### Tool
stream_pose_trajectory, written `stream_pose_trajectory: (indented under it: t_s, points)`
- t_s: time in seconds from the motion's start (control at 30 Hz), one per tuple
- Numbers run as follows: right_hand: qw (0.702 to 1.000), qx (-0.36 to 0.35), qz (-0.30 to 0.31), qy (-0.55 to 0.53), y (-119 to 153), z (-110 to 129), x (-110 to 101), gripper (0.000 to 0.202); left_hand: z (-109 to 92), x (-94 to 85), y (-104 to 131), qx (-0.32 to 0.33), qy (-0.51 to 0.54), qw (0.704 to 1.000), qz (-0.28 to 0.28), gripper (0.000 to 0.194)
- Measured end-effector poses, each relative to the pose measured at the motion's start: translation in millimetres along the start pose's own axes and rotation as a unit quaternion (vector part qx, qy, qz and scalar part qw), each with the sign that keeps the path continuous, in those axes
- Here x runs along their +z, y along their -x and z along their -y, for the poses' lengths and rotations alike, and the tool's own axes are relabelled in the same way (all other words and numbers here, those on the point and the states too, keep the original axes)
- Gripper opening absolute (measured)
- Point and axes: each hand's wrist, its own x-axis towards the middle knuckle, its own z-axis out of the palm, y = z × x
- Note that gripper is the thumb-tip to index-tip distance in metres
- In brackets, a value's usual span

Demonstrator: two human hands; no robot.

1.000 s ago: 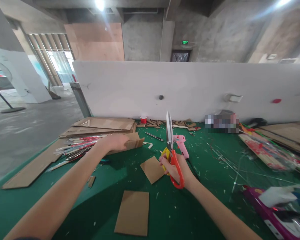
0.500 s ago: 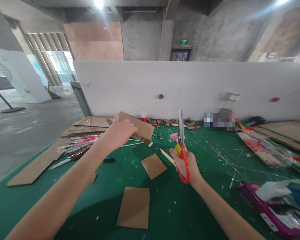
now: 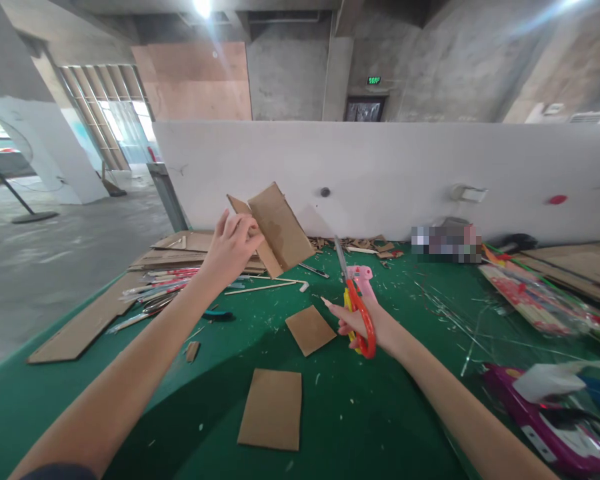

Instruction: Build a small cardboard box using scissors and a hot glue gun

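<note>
My left hand (image 3: 234, 241) is closed on a folded cardboard piece (image 3: 281, 227), raised above the far side of the green table (image 3: 380, 427), its two panels meeting at an angle. Scissors with orange and yellow handles (image 3: 363, 323) are in my right hand (image 3: 375, 328), blades pointing up and slightly left. A pink tool (image 3: 363, 275) lies just behind that hand, and a pale pointed stick (image 3: 334, 308) shows beside its fingers. Between the hands a small cardboard square (image 3: 311, 330) lies flat. Nearer to me is a larger cardboard rectangle (image 3: 271, 409).
Cardboard sheets (image 3: 80, 320) and packaged brushes (image 3: 160, 290) lie at the left. Behind stand a white partition (image 3: 260, 160) and cardboard scraps (image 3: 380, 245). At the right are a purple device (image 3: 535, 417) and plastic-wrapped items (image 3: 525, 293).
My left hand has lifted and turned the cardboard piece, so its inner fold now shows. The scissors have moved slightly left and lower, their blades tilting left.
</note>
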Motion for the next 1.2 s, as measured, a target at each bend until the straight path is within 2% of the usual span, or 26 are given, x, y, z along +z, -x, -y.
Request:
stream_pose_trajectory:
  t_s: [0.13,0.2,0.27,0.33,0.47,0.63,0.7,0.87,0.93,1.03,1.1,1.2]
  points:
    - [0.985,-0.06,0.077,0.145,6.3,5.4,-10.9,0.036,-11.4,4.9,18.0,0.007,0.007,0.999,-0.032,0.024]
    - [0.959,-0.116,0.042,0.255,6.7,8.1,-12.1,0.032,-17.3,11.2,30.9,0.008,0.009,0.999,-0.037,0.023]
    - [0.926,-0.158,-0.039,0.34,4.3,9.5,-8.7,0.028,-22.6,19.3,43.1,-0.003,0.02,0.999,-0.032,0.023]
    - [0.899,-0.186,-0.1,0.384,0.3,8.8,-1.8,0.026,-26.9,26.5,52.4,-0.017,0.02,1.0,0.002,0.024]
    - [0.874,-0.211,-0.129,0.419,-6.8,3.7,12.2,0.021,-30.4,29.8,59.5,-0.073,0.027,0.994,0.073,0.029]
    - [0.831,-0.239,-0.16,0.476,-16.5,0.9,18.4,0.022,-27.3,18.0,51.7,-0.13,0.064,0.977,0.156,0.034]
    - [0.823,-0.243,-0.162,0.487,-19.0,2.7,18.2,0.02,-24.6,12.5,45.5,-0.15,0.1,0.966,0.187,0.034]
    - [0.808,-0.281,-0.206,0.475,-1.9,10.3,12.7,0.027,-14.4,0.9,32.7,-0.161,0.243,0.925,0.243,0.03]
    - [0.814,-0.289,-0.184,0.469,10.9,11.3,9.9,0.029,-10.5,-2.6,31.1,-0.145,0.266,0.916,0.264,0.029]
    - [0.821,-0.292,-0.095,0.48,22.1,8.1,8.7,0.028,-7.7,-5.3,31.7,-0.129,0.251,0.916,0.285,0.03]
    - [0.807,-0.307,-0.065,0.501,20.3,3.6,10.2,0.025,-8.1,-4.2,32.5,-0.124,0.228,0.92,0.294,0.031]
    - [0.783,-0.342,-0.071,0.514,6.4,-3.8,14.8,0.024,-10.6,1.6,32.7,-0.117,0.185,0.93,0.295,0.032]
